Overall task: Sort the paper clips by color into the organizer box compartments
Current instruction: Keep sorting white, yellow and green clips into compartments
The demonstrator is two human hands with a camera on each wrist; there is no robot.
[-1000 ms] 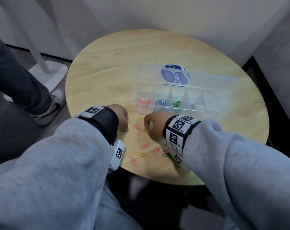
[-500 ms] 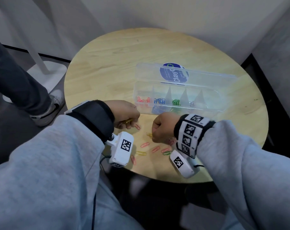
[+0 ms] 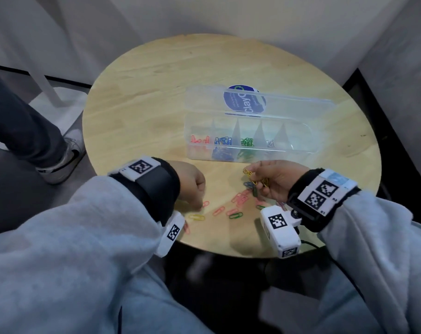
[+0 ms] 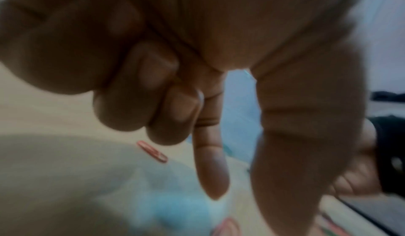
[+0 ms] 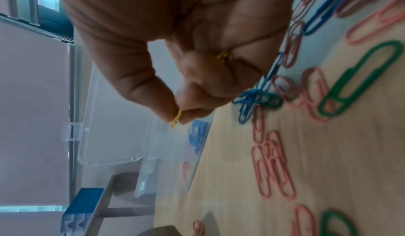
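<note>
The clear organizer box (image 3: 253,148) lies open on the round wooden table (image 3: 156,92), its lid tipped back. Its compartments hold pink clips (image 3: 200,140), blue clips (image 3: 222,141), green clips (image 3: 246,141) and silvery clips (image 3: 270,143). My right hand (image 3: 251,174) hovers just in front of the box, pinching yellow paper clips (image 5: 176,116) between thumb and forefinger. My left hand (image 3: 196,194) points down at the table with forefinger (image 4: 213,170) and thumb apart, nothing between them. Loose pink clips (image 3: 218,210), a green clip (image 3: 236,215) and a yellow clip (image 3: 197,217) lie between my hands.
Blue and green clips (image 5: 252,101) lie tangled under my right hand. The table's front edge runs just behind the loose clips. Another person's leg and shoe (image 3: 60,162) stand on the floor at the left, by a white stand base (image 3: 57,102).
My right hand has turned its palm to the left and risen toward the box with yellow clips. My left hand, which held a yellow clip, has come down to the table without it.
</note>
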